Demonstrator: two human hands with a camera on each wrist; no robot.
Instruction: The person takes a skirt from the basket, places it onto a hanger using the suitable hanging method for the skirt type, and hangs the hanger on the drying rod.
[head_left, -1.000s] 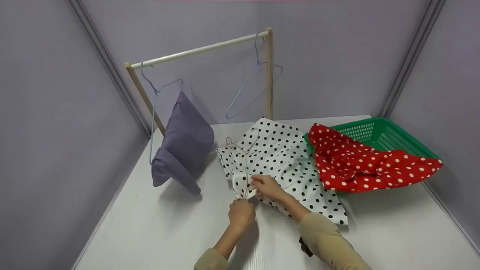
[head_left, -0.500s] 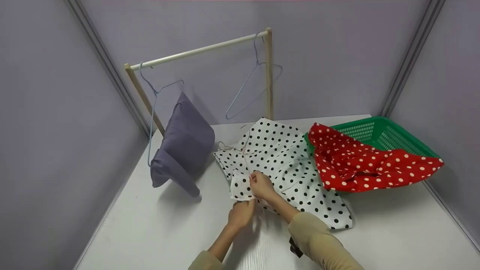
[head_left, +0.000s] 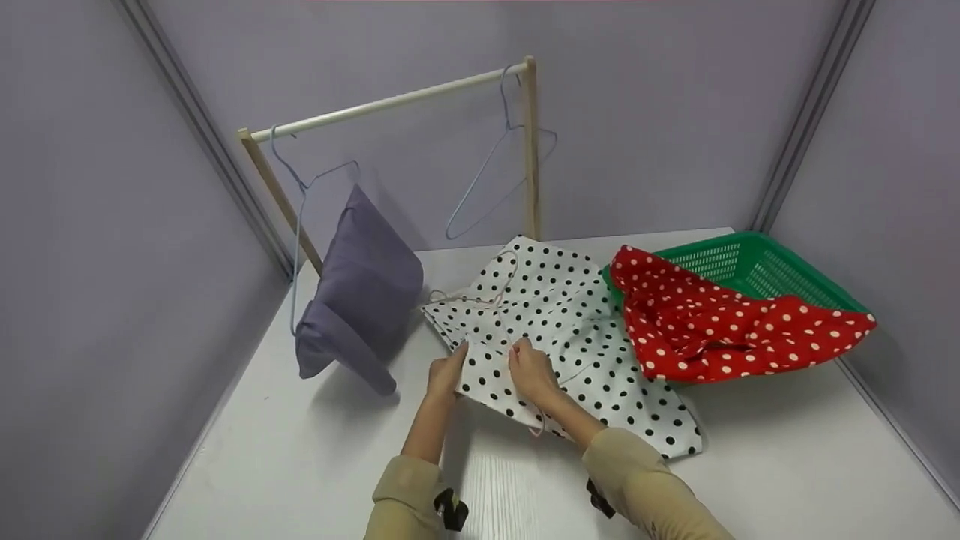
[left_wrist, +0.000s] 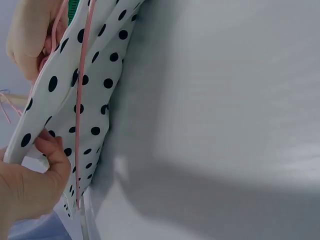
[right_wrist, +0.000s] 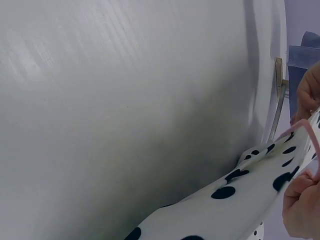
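A white cloth garment with black polka dots (head_left: 559, 300) lies spread across the table's middle, its near edge lifted. My left hand (head_left: 448, 373) pinches that edge between thumb and fingers, as the left wrist view shows. A thin pink clothes hanger (left_wrist: 79, 100) runs along the garment, its upper part lying over the cloth in the head view. My right hand (head_left: 534, 373) has its fingers curled round the pink wire, close over the dotted cloth. In the right wrist view, a bend of the wire (right_wrist: 304, 123) stands out above the cloth between both hands.
Two blue hangers hang from a wooden rack (head_left: 390, 103) at the back. A purple garment (head_left: 367, 270) stands propped below the left hanger (head_left: 296, 247). On the right, a red garment with white dots (head_left: 697, 322) drapes over a green basket (head_left: 817, 277).
My left hand has moved from below the cloth's near edge up and left to its left side, and the cloth is drawn out toward me. My right hand has moved from the cloth to the hanger.
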